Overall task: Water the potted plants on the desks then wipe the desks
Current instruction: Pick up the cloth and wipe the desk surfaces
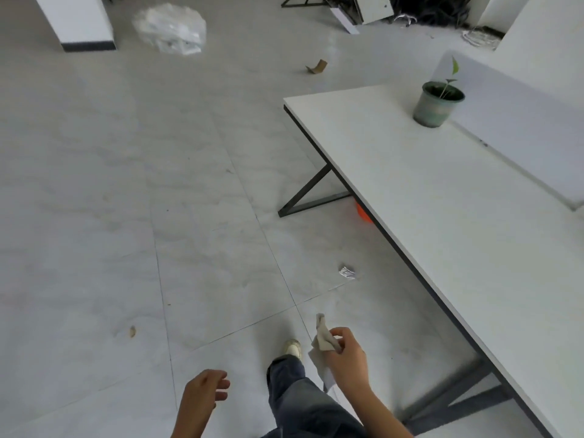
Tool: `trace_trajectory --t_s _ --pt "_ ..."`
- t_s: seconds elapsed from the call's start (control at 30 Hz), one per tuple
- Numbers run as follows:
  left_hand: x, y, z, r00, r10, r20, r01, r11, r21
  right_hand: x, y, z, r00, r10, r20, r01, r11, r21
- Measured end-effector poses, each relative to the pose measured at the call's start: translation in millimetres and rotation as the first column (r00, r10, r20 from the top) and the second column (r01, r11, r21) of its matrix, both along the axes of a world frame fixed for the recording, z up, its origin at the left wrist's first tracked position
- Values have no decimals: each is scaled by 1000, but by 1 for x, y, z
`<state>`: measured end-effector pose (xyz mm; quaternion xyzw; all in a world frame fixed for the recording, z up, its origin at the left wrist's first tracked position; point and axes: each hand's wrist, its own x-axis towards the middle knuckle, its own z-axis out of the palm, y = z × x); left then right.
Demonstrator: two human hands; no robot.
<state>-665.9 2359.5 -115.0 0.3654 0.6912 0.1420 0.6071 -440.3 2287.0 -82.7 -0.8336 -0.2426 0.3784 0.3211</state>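
A white desk (442,197) with black legs runs along the right side. At its far end stands a green pot (434,105) holding a small seedling. My right hand (347,355) is low over the floor, left of the desk's near end, shut on a crumpled beige cloth (322,339) that hangs down from the fingers. My left hand (202,393) hovers at the bottom centre with fingers loosely curled and nothing in it. My leg and shoe show between the hands.
A white partition panel (518,121) lines the desk's far side. A clear plastic bag (170,28), a cardboard scrap (317,67) and a foil wrapper (347,273) lie on the tiled floor. An orange object (362,214) sits under the desk. Cables and boards clutter the back.
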Motion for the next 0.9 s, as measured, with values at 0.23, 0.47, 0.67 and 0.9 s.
trace_trajectory --t_s 0.23,0.47,0.67,0.9 --pt "90 132 26 997 -71 -12 73 980 183 91 126 14 999 -53 8 51 987 149" --pt "164 211 30 977 -214 -11 212 957 200 130 186 -1 995 -54 -84 58 997 46" --pt "192 305 13 988 -151 -31 152 986 64 172 270 0 990 -127 -60 132 988 87" --pt "275 491 30 932 -363 -14 355 900 252 213 399 8 952 -298 -73 306 942 139"
